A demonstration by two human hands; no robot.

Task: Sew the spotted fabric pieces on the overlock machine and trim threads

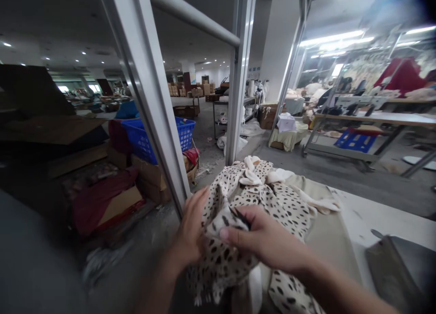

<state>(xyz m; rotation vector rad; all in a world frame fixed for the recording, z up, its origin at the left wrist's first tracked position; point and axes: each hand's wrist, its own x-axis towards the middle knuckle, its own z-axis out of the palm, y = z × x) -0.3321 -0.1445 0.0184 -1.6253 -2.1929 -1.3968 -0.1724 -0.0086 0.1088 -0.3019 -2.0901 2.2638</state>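
Far wall: beyond the hands, a short row of blue lettering [254, 72], too small for me to read from here.
Metal frame [143, 87]: just ahead of the hands, two broad uprights joined by one round crossbar [195, 14].
Sewing table [391, 118]: well ahead and right of the hands.
White worktop [361, 205]: right of the hands, bearing a grey box-like object [402, 268].
Spotted fabric [286, 209]: one bunched heap, cream with black spots and white edging, on the near end of the worktop and between the hands.
Blue baskets: I count two; one [185, 134] ahead and left of the hands, its inside hidden from me; one [357, 140] under the sewing table, something dark red on top.
Hands: two; the right hand [260, 234] pinches a fold of the fabric between thumb and fingers; the left hand [194, 223] lies against its left edge, blurred, so I cannot tell whether it grips.
Dark pointed item [240, 216]: one, at the right fingers; I cannot make out what it is.
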